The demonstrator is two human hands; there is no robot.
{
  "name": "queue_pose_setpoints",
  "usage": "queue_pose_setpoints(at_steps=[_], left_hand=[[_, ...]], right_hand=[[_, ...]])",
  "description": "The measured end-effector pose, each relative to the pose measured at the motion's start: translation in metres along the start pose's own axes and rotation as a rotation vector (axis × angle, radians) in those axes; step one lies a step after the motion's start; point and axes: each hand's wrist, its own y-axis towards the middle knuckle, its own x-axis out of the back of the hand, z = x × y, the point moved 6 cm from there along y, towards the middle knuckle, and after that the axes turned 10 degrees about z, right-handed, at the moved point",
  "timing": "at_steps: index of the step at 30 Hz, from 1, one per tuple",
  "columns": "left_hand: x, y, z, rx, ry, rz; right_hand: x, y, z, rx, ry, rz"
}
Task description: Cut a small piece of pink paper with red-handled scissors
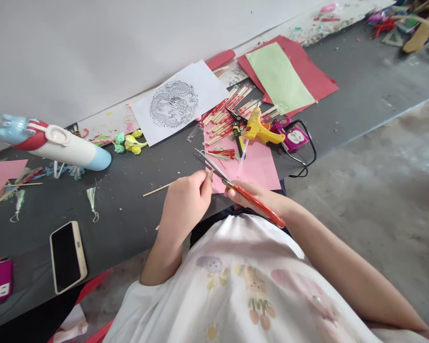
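Observation:
My left hand point(190, 196) is closed, thumb against the curled fingers, pinching a thin wooden stick point(212, 170) whose tip pokes out by the thumb. The fist hides most of that stick. In my right hand point(252, 193) is a pair of scissors point(259, 206) with red handles, its blades pointing up and left beside the stick's tip. The blades look slightly apart; whether they touch the stick I cannot tell. Another thin stick point(158, 189) lies on the dark table point(128, 238) just left of my left hand. Under the blades lies pink paper point(260, 166) with a red tassel point(221, 153).
Past my hands are a yellow glue gun point(262, 128), pliers point(238, 138), several red-and-cream sticks point(219, 119) and a purple box point(295, 136) with a black cable. A bottle point(71, 145), a dragon print point(200, 95), a phone point(67, 257) and red and green papers point(279, 76) surround them.

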Motion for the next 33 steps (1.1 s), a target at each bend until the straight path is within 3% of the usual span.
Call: queue_pose_setpoints(at_steps=[3,10,23,33], left_hand=[[0.000,0.001,0.000,0.003,0.027,-0.021],[0.000,-0.004,0.003,-0.077,-0.031,-0.124],[-0.007,-0.020,0.011,-0.187,-0.141,-0.341],[-0.010,-0.021,0.017,-0.145,-0.291,-0.279]], right_hand=[[-0.005,0.004,0.001,0.011,-0.054,0.042],[-0.004,-0.002,0.013,-0.023,-0.366,-0.167],[-0.010,-0.013,0.032,0.026,-0.625,-0.299],[-0.010,-0.015,0.035,-0.011,-0.695,-0.292]])
